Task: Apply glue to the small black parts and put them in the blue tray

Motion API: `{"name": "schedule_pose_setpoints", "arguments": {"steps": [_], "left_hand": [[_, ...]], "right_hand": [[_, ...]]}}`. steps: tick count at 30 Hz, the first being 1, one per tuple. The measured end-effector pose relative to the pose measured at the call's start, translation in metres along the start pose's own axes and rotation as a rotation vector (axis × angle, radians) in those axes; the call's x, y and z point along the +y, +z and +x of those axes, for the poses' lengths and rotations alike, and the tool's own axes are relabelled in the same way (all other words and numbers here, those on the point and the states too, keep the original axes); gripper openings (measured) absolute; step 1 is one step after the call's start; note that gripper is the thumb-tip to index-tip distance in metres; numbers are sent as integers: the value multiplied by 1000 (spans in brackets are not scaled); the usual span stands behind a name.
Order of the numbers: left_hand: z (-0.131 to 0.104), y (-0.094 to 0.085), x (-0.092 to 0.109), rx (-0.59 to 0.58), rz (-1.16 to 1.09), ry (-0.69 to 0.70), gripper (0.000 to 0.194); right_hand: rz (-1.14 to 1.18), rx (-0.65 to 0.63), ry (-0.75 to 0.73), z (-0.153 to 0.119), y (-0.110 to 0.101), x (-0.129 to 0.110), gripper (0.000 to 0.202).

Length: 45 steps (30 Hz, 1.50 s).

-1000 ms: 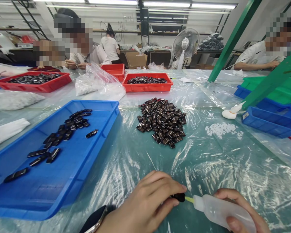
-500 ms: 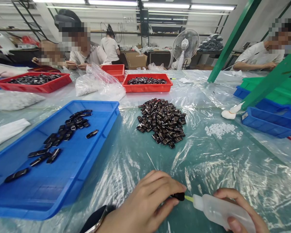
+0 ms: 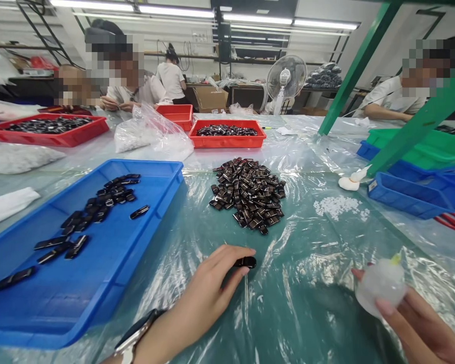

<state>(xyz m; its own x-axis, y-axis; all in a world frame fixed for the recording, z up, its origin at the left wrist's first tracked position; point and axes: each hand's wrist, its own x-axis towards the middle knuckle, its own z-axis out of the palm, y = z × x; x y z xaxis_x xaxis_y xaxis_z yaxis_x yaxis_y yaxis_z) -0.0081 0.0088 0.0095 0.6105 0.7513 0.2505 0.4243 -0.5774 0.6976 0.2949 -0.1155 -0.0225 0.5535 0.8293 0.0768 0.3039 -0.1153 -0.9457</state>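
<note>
Currently a small black piece (image 3: 245, 262) is pinched at the fingertips of the left hand (image 3: 208, 293), its long axis lying left-right, while a translucent squeeze bottle (image 3: 380, 284) is gripped nozzle-up by the right hand (image 3: 413, 323), well apart to the right over the plastic-covered bench (image 3: 307, 263).

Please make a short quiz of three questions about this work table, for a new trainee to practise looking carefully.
1. True or false: the left hand holds a small black part at its fingertips.
2. What does the right hand hold? A) a red tray B) a translucent squeeze bottle C) a fan
3. Fill in: the loose pile of dark parts lies on the plastic sheet, to the ____ of the blue tray.

Key
1. True.
2. B: the squeeze bottle, yellow tip up.
3. Right.
</note>
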Motion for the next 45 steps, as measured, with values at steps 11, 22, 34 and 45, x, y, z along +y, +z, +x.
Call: {"name": "schedule_pose_setpoints", "arguments": {"steps": [11, 22, 34, 45], "left_hand": [[-3, 5, 3, 4, 36, 13, 30], [-4, 8, 5, 39, 34, 76, 28], [-9, 12, 16, -71, -45, 134, 36], [-15, 14, 21, 54, -53, 330, 38]], "right_hand": [[-213, 208, -136, -16, 51, -16, 37], [-615, -470, -871, -26, 110, -36, 34], [381, -551, 91, -22, 88, -50, 10], [828, -629, 423, -29, 104, -57, 17]]}}
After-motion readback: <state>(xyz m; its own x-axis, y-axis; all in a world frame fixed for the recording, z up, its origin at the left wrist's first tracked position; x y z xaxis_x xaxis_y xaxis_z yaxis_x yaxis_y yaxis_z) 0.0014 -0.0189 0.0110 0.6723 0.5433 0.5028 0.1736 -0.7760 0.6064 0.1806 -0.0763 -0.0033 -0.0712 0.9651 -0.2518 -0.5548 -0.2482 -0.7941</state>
